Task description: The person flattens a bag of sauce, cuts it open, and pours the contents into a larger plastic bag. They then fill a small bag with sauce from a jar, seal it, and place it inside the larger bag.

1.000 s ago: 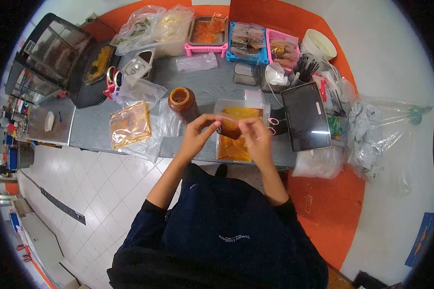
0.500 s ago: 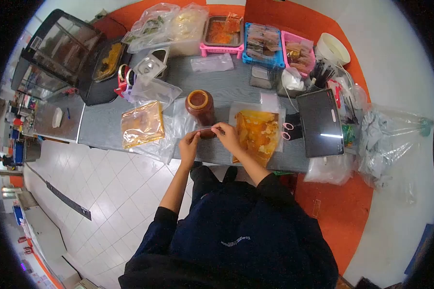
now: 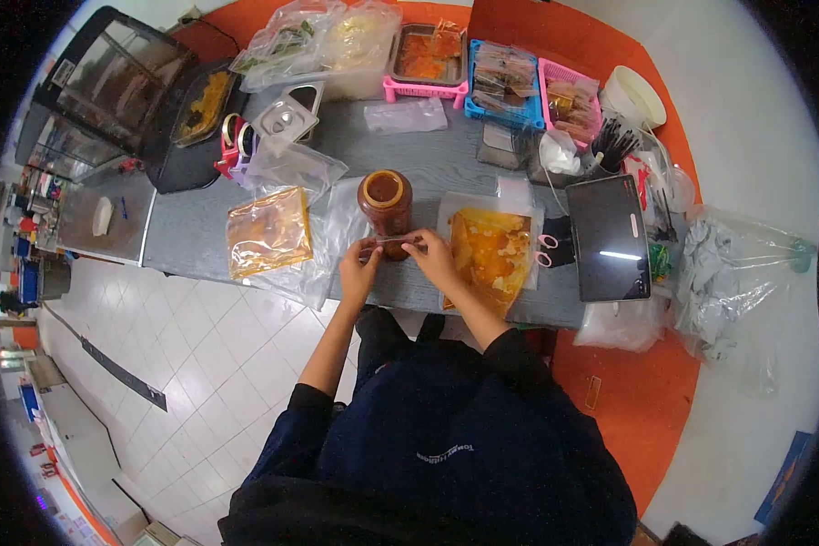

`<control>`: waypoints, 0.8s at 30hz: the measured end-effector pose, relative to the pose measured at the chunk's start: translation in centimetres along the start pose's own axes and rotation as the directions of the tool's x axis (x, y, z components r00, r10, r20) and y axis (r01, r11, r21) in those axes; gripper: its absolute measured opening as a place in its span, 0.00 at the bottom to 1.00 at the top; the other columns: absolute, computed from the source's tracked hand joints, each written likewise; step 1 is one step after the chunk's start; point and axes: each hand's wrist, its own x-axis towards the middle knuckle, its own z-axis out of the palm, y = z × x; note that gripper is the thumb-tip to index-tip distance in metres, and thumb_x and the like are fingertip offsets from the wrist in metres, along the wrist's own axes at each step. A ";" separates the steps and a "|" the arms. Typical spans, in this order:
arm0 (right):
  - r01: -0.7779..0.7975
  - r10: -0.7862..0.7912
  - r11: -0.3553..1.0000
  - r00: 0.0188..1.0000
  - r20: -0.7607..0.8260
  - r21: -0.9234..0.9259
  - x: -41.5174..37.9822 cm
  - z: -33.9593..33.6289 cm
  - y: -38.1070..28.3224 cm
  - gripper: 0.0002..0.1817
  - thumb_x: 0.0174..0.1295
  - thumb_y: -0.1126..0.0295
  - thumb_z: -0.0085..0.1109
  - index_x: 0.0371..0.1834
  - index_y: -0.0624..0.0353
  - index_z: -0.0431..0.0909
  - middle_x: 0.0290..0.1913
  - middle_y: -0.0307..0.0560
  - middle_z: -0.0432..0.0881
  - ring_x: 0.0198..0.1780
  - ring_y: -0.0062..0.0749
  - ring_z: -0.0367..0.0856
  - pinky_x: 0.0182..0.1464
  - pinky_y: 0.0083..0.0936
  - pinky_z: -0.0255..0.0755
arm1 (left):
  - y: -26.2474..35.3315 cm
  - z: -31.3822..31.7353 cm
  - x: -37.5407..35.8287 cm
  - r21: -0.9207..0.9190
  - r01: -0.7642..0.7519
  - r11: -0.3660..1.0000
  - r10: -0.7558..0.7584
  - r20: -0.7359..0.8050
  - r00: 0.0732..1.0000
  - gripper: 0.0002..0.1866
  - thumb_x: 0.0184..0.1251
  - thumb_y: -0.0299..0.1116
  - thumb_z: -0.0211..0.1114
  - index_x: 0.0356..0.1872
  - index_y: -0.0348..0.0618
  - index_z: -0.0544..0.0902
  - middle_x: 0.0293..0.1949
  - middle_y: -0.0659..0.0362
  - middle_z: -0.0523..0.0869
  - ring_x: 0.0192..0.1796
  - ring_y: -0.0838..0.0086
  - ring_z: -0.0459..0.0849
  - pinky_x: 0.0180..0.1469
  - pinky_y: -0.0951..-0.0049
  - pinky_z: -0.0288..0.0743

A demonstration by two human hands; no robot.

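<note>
Between my two hands a small clear plastic piece (image 3: 394, 239) is stretched, in front of a brown open jar (image 3: 387, 202). My left hand (image 3: 358, 261) pinches its left end. The fingers of my right hand (image 3: 429, 252) are closed on its right end. Right of the jar lies a flat bag with orange-brown contents (image 3: 490, 250), under my right forearm's side. Another clear-wrapped orange packet (image 3: 269, 233) rests on the left, on crumpled clear plastic (image 3: 321, 267).
Pink-handled scissors (image 3: 546, 250) and a dark tablet (image 3: 610, 238) are at the right. Along the back stand a metal tray (image 3: 429, 56), a blue basket (image 3: 503, 85) and a pink basket (image 3: 571, 97). A tape dispenser (image 3: 232, 147) and metal lids (image 3: 287, 118) sit at the back left.
The view has shifted slightly. My hands remain in front of the jar, with the plastic piece raised a little and held straighter between them.
</note>
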 end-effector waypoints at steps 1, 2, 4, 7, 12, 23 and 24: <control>-0.004 0.004 1.000 1.000 -0.007 -0.001 0.0 0.1 0.3 0.14 0.56 0.67 0.68 0.42 0.62 0.79 0.41 0.50 0.83 0.39 0.37 0.84 0.40 0.31 0.76 | 0.2 -0.1 0.0 0.003 0.003 1.000 -0.003 0.007 1.000 0.15 0.60 0.31 0.68 0.47 0.36 0.81 0.41 0.49 0.86 0.41 0.65 0.87 0.42 0.69 0.78; -0.016 0.016 1.000 1.000 -0.014 0.007 -0.1 0.2 0.5 0.15 0.55 0.68 0.68 0.44 0.62 0.78 0.41 0.50 0.82 0.39 0.37 0.84 0.40 0.31 0.76 | 0.3 -0.2 0.0 0.001 0.002 1.000 -0.002 0.015 1.000 0.15 0.60 0.31 0.68 0.47 0.36 0.81 0.41 0.49 0.86 0.41 0.65 0.87 0.42 0.69 0.78; -0.030 0.031 1.000 0.999 -0.022 0.008 -0.2 -0.2 0.7 0.17 0.55 0.69 0.68 0.45 0.62 0.77 0.42 0.50 0.82 0.39 0.36 0.84 0.39 0.30 0.76 | 0.1 -0.1 0.0 0.062 -0.076 0.995 0.076 0.011 0.997 0.16 0.58 0.29 0.69 0.48 0.37 0.80 0.41 0.50 0.86 0.39 0.64 0.86 0.40 0.69 0.77; 0.022 -0.024 0.999 0.999 -0.047 -0.036 -0.9 -1.1 0.2 0.17 0.55 0.72 0.67 0.47 0.62 0.76 0.44 0.49 0.81 0.37 0.35 0.83 0.39 0.27 0.76 | 0.1 -0.2 -0.3 0.082 -0.122 0.989 0.120 0.022 0.992 0.18 0.56 0.28 0.70 0.48 0.36 0.80 0.42 0.52 0.84 0.37 0.65 0.85 0.39 0.69 0.77; -0.120 0.122 0.990 0.992 -0.020 0.075 -2.0 -3.7 1.2 0.16 0.53 0.75 0.66 0.46 0.62 0.75 0.42 0.48 0.79 0.41 0.35 0.80 0.39 0.27 0.75 | 0.2 -0.2 -0.5 0.043 -0.104 0.994 0.103 0.020 0.994 0.20 0.55 0.27 0.71 0.50 0.36 0.78 0.43 0.52 0.81 0.35 0.66 0.83 0.37 0.70 0.76; 0.010 -0.105 0.978 0.889 -0.445 -0.211 9.8 -15.5 1.6 0.06 0.57 0.75 0.60 0.38 0.60 0.80 0.34 0.48 0.82 0.32 0.40 0.81 0.36 0.29 0.74 | 0.4 -2.4 -2.8 0.119 -0.051 0.992 0.049 0.022 0.999 0.22 0.54 0.27 0.71 0.50 0.39 0.75 0.42 0.53 0.80 0.33 0.73 0.78 0.34 0.74 0.74; 0.047 -0.188 0.948 0.881 -0.435 -0.314 11.9 -16.2 1.6 0.06 0.56 0.76 0.59 0.37 0.61 0.80 0.34 0.51 0.82 0.33 0.45 0.81 0.37 0.33 0.74 | 0.5 -2.7 -3.1 0.130 0.001 0.991 -0.008 0.052 0.999 0.22 0.54 0.26 0.71 0.50 0.39 0.75 0.42 0.54 0.80 0.31 0.73 0.78 0.33 0.74 0.74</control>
